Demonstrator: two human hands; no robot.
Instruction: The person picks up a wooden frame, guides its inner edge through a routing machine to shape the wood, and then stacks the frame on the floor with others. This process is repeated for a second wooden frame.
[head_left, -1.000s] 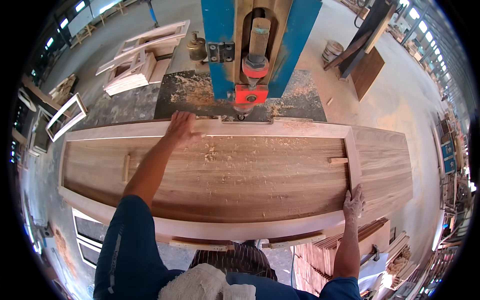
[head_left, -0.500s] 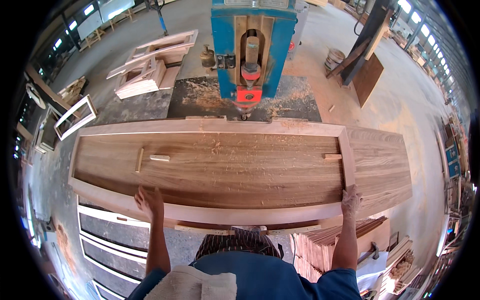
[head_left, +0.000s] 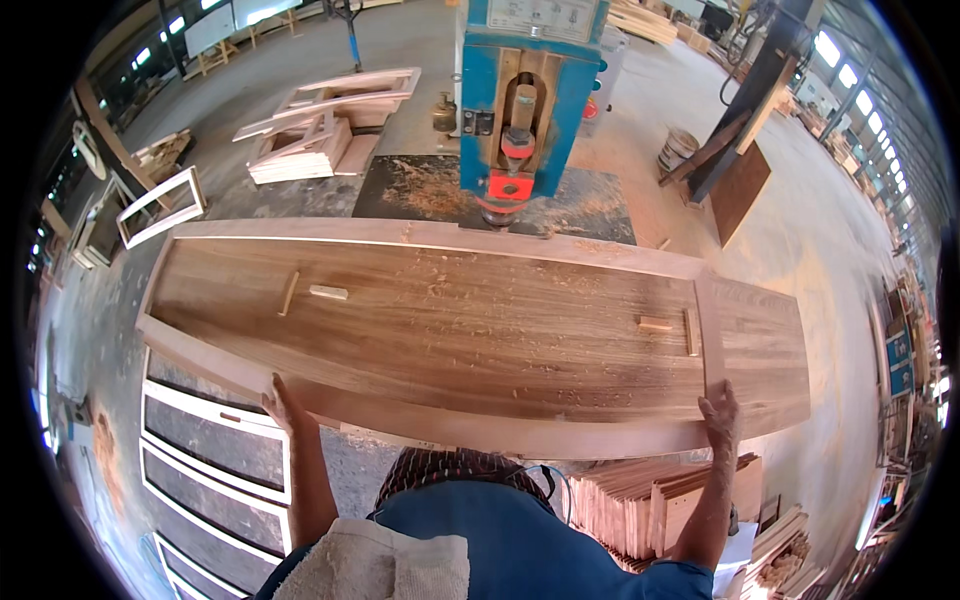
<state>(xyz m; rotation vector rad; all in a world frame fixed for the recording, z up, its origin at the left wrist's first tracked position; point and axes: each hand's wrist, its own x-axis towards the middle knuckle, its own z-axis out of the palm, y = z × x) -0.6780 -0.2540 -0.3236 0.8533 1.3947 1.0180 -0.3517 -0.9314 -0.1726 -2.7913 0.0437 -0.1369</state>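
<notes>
A long pale wooden frame [head_left: 480, 436] lies over a brown wood-grain board [head_left: 480, 335] strewn with shavings. My left hand [head_left: 288, 403] is closed on the frame's near rail, left of the middle. At the near right corner my right hand [head_left: 720, 410] grips the same frame. Within the frame, a thin wooden strip [head_left: 289, 293] and a small pale block [head_left: 328, 292] lie on the left part of the board. Toward the right end are another small block [head_left: 655, 324] and an upright-lying strip [head_left: 691, 332]. The undersides of both hands' grips are hidden.
A blue machine with a red spindle head [head_left: 510, 187] stands just beyond the frame's far rail. Several frames are stacked [head_left: 300, 150] at the far left, and white-edged frames [head_left: 215, 440] lie below my left arm. Stacked wooden panels [head_left: 620, 505] stand near my right arm.
The frame has shifted right over the board, baring a strip near its right end. My left hand has closed on the near rail; my right hand moved right with the corner. The view has turned slightly.
</notes>
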